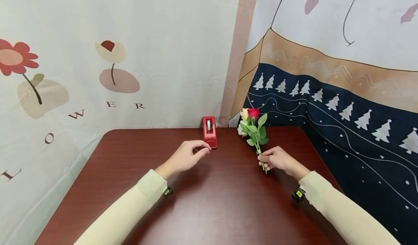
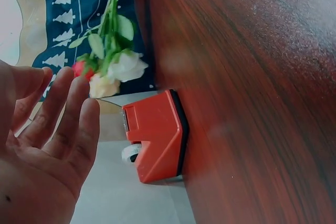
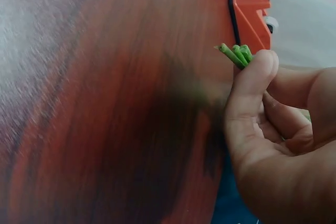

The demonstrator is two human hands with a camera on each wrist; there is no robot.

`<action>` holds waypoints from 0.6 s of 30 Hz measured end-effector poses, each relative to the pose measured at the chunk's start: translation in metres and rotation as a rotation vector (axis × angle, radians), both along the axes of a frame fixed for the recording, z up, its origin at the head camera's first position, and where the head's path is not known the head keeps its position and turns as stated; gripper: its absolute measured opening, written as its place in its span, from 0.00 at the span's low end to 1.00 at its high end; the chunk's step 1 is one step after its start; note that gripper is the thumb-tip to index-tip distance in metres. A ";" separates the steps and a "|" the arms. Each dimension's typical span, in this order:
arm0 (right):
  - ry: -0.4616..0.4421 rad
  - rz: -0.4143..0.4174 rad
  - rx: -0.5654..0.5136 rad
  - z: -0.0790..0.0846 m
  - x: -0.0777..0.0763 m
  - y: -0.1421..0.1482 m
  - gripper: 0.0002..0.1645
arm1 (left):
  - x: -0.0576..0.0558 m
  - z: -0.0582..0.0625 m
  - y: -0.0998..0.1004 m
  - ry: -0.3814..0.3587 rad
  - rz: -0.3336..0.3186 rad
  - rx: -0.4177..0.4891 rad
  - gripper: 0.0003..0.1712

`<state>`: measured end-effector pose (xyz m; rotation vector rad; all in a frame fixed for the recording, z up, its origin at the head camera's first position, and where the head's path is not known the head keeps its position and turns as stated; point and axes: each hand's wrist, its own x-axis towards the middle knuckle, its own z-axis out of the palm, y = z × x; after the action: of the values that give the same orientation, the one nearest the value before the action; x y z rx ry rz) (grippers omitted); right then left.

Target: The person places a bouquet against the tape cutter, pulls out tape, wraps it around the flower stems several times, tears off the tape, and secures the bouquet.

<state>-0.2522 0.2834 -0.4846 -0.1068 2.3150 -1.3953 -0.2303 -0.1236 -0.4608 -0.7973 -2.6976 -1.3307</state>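
Note:
My right hand (image 1: pixel 279 159) pinches a small bunch of roses (image 1: pixel 253 129) by its green stems, holding it above the table with the blooms toward the back. The bunch has a red, a cream and a white rose (image 2: pixel 126 66), plus green leaves; a pale band circles the stems. In the right wrist view the cut stem ends (image 3: pixel 239 55) poke out past my thumb and finger. My left hand (image 1: pixel 187 155) hovers with loosely bent fingers and holds nothing. Just beyond its fingertips stands a red tape dispenser (image 1: pixel 209 132), with a white tape roll (image 2: pixel 131 153) in it.
The dark red-brown wooden table (image 1: pixel 209 201) has rounded back corners. Behind it hangs a pale curtain (image 1: pixel 176 56) printed with flowers and letters. A dark blue cloth (image 1: pixel 326 129) with white trees borders the right side.

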 end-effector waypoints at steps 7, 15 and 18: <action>-0.065 -0.011 -0.023 -0.006 0.002 -0.008 0.15 | -0.001 -0.001 -0.001 -0.003 0.009 -0.010 0.05; -0.053 -0.088 0.048 -0.013 0.002 -0.014 0.17 | -0.002 -0.005 0.002 -0.024 -0.019 -0.030 0.06; -0.018 -0.104 0.104 -0.010 0.002 -0.015 0.17 | -0.002 -0.004 0.003 -0.018 -0.019 -0.030 0.06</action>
<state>-0.2497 0.2686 -0.4950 0.0577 2.4034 -1.3153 -0.2323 -0.1209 -0.4643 -0.8195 -2.7365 -1.3105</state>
